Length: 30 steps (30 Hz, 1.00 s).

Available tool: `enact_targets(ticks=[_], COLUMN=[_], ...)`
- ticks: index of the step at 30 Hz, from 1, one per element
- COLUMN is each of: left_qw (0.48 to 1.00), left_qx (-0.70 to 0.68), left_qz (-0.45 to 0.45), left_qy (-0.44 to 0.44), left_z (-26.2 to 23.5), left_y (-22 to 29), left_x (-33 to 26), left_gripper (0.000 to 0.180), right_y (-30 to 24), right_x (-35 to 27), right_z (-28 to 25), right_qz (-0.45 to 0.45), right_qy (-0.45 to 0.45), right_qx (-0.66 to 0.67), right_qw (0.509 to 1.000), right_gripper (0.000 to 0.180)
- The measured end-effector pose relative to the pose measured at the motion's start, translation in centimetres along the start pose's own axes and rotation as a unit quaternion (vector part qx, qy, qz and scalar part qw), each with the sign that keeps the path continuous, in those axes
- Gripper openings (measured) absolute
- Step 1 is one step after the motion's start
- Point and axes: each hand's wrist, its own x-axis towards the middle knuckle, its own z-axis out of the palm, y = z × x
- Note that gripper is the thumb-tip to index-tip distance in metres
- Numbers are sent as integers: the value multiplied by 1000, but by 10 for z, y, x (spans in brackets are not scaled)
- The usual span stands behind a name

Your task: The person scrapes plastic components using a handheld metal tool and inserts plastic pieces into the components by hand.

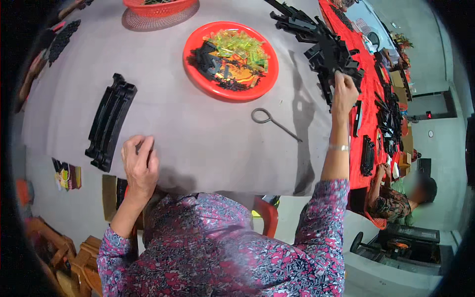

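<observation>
Black plastic pieces (329, 49) lie heaped at the far right edge of the grey counter (198, 143), and the right hand (344, 94) reaches out on a straight arm to the near side of that heap, its fingertips closed on one piece, apparently to draw it free of the tangle. Nearer the body, the left hand (140, 166) rests at the near edge of the counter, fingers curled together with something small and dark showing between them; whether it truly pinches a part I cannot tell. Just beyond that hand, toward the left edge, a stack of long curved black strips (110, 122) lies flat and neatly aligned, which suggests a sorted pile kept within easy reach. Toward the middle of the counter a metal hook with a ring end (272, 122) lies alone on the cloth. Farther off, a red plate (230, 60) holds small black bits and clear yellow-green ones, likely kept together so they do not scatter. At the far edge sits a red basket (157, 7). Past the right edge another person (396, 198) works at a red-covered table (368, 84).
</observation>
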Motion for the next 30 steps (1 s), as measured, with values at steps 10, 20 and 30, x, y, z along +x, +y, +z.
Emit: enact_targets(ticks=[10,20,30], left_qw=[980,972,970], left_qx=[-199,-148,-166], left_qz=[19,121,129], left_qy=[-6,-139,-125], left_z=[-6,32,40], left_y=[43,31,26], left_x=[61,41,42], left_gripper=[74,48,39], right_y=[-67,-58,-78], right_x=[-193,-183,-83], right_z=[-17,0,141], right_qz=[-135,-210,-133], right_qy=[-382,-397,-267], right_qx=[98,21,65], right_qw=[909,893,952], right_gripper=[12,19,23])
